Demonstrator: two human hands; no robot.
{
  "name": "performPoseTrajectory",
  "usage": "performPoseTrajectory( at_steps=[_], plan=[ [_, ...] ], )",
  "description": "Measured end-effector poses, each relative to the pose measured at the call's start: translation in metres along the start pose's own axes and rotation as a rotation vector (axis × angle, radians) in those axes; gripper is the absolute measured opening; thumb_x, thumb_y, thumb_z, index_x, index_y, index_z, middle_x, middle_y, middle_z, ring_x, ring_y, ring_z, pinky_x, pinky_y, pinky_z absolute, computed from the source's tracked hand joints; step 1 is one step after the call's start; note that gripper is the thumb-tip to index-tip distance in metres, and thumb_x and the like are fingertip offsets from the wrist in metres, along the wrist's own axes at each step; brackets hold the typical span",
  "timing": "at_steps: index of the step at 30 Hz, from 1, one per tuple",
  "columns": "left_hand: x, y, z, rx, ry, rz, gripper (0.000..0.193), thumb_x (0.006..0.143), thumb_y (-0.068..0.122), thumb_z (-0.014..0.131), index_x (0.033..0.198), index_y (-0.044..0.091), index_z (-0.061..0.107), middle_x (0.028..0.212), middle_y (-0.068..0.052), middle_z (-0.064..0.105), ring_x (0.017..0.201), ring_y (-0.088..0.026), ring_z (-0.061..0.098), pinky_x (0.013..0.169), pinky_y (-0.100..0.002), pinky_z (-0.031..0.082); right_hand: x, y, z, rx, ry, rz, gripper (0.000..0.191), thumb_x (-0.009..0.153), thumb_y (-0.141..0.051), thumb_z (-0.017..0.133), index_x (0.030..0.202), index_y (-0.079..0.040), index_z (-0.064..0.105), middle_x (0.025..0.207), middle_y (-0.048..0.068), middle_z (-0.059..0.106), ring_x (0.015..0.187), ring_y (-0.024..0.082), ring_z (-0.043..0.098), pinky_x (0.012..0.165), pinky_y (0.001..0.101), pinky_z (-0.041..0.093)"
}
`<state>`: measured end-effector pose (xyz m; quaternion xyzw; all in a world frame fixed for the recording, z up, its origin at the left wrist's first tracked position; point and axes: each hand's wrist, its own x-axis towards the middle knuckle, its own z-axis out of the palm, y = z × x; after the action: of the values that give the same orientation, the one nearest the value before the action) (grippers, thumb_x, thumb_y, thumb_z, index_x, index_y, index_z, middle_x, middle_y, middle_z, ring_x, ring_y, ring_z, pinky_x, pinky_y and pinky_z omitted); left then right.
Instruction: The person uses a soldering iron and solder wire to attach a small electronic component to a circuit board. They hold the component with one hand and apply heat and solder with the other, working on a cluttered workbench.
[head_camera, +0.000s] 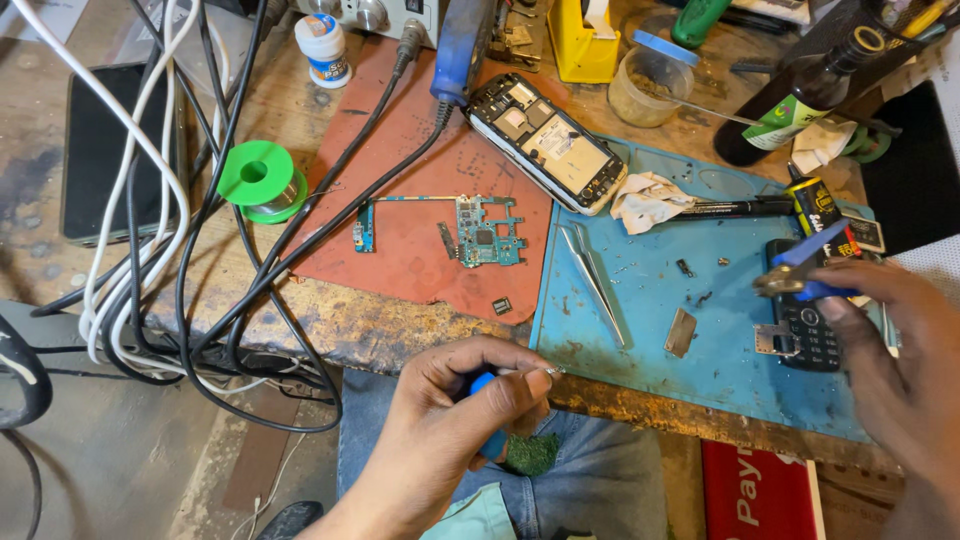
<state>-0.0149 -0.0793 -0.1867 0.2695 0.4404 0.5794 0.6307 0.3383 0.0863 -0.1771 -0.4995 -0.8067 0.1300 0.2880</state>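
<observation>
My left hand (455, 410) is closed around a blue-handled tool (487, 412) with a thin metal tip, held just below the bench's front edge, over my lap. My right hand (900, 350) at the right edge grips blue-handled cutters (805, 268) over a black keypad phone (808, 325) that lies on the blue mat (650, 330). A green circuit board (487, 230) rests on the red mat (420, 160). An opened phone body (545, 142) lies across both mats.
Metal tweezers (595, 280) and a small metal plate (681, 332) lie on the blue mat. A green solder spool (260, 178), tangled black and white cables (170, 250), a dark tablet (100, 150), a dark bottle (800, 95) and a plastic cup (650, 85) crowd the bench.
</observation>
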Motion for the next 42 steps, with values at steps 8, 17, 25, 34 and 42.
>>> performPoseTrajectory(
  at_steps=[8, 17, 25, 34, 42],
  plan=[
    [-0.002, -0.006, -0.001, -0.083, -0.036, 0.098, 0.019, 0.088, 0.011, 0.075, 0.099, -0.005, 0.077, 0.08, -0.003, 0.071, 0.073, -0.008, 0.062, 0.067, -0.025, 0.051, -0.04, -0.056, 0.019, 0.682, 0.181, -0.072, 0.018, 0.107, -0.022, 0.068, 0.114, -0.007, 0.062, 0.1, 0.008, 0.063, 0.087, 0.012, 0.067, 0.077, 0.0302, 0.056],
    [-0.014, -0.003, -0.001, 0.066, 0.027, 0.064, 0.019, 0.086, 0.01, 0.08, 0.098, -0.004, 0.083, 0.082, -0.001, 0.074, 0.073, -0.006, 0.058, 0.065, -0.023, 0.046, -0.069, -0.174, 0.066, 0.32, 0.053, -0.039, 0.02, 0.093, -0.02, 0.07, 0.107, -0.007, 0.066, 0.107, 0.01, 0.078, 0.1, 0.017, 0.079, 0.09, 0.0328, 0.06],
    [-0.02, 0.003, 0.003, 0.095, -0.055, 0.196, 0.017, 0.088, 0.011, 0.08, 0.098, -0.002, 0.08, 0.096, -0.008, 0.077, 0.091, -0.011, 0.069, 0.081, -0.027, 0.055, -0.061, -0.187, 0.068, 0.042, -0.089, -0.095, 0.046, 0.079, -0.018, 0.078, 0.124, -0.015, 0.071, 0.106, 0.007, 0.072, 0.094, 0.02, 0.077, 0.078, 0.0337, 0.061],
    [-0.021, 0.017, 0.01, 0.443, 0.002, 0.464, 0.013, 0.087, 0.01, 0.08, 0.098, 0.002, 0.079, 0.095, -0.007, 0.078, 0.089, -0.012, 0.073, 0.079, -0.027, 0.057, -0.063, -0.185, 0.066, -0.098, 0.026, -0.258, 0.053, 0.073, -0.008, 0.078, 0.125, -0.015, 0.07, 0.108, 0.01, 0.067, 0.098, 0.026, 0.072, 0.082, 0.0367, 0.058],
    [-0.023, 0.023, 0.014, 0.484, 0.013, 0.459, 0.018, 0.084, 0.011, 0.083, 0.1, 0.004, 0.079, 0.092, -0.006, 0.078, 0.086, -0.012, 0.076, 0.077, -0.027, 0.06, -0.065, -0.175, 0.069, 0.043, 0.001, -0.214, 0.047, 0.067, 0.005, 0.071, 0.113, -0.005, 0.068, 0.105, 0.01, 0.072, 0.097, 0.025, 0.077, 0.081, 0.0343, 0.061]
  ],
)
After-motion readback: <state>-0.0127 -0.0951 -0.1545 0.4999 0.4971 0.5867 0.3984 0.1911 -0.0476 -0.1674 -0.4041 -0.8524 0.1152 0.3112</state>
